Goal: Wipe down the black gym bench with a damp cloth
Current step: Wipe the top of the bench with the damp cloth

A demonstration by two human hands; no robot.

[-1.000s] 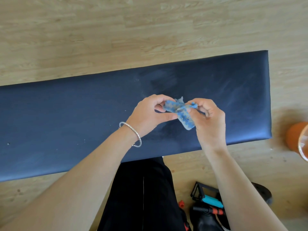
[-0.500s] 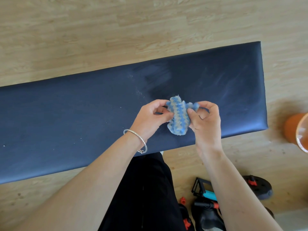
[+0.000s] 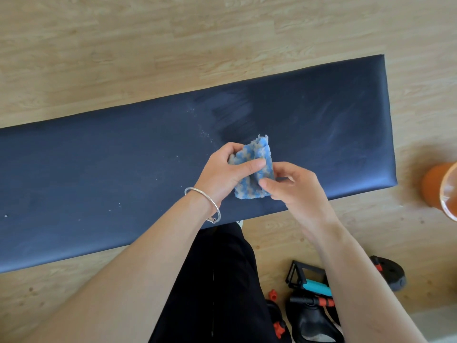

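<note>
The black gym bench (image 3: 123,174) runs across the view from the left edge to its right end, with pale dusty smears near its middle and right part and small crumbs on its surface. A small blue and grey cloth (image 3: 257,169) is held just above the bench's near edge. My left hand (image 3: 222,172), with a silver bangle on the wrist, grips the cloth's left side with thumb across it. My right hand (image 3: 294,186) pinches the cloth's lower right part with thumb and fingers.
The floor is light wood. An orange bucket (image 3: 437,186) stands at the right edge. Dumbbells and exercise gear (image 3: 311,305) lie on the floor by my right leg. My black trousers (image 3: 217,280) show below the bench.
The cloth has gone from a bunched strip stretched between both hands to a flatter, folded piece. Both hands have shifted slightly toward the bench's near edge in the view.
</note>
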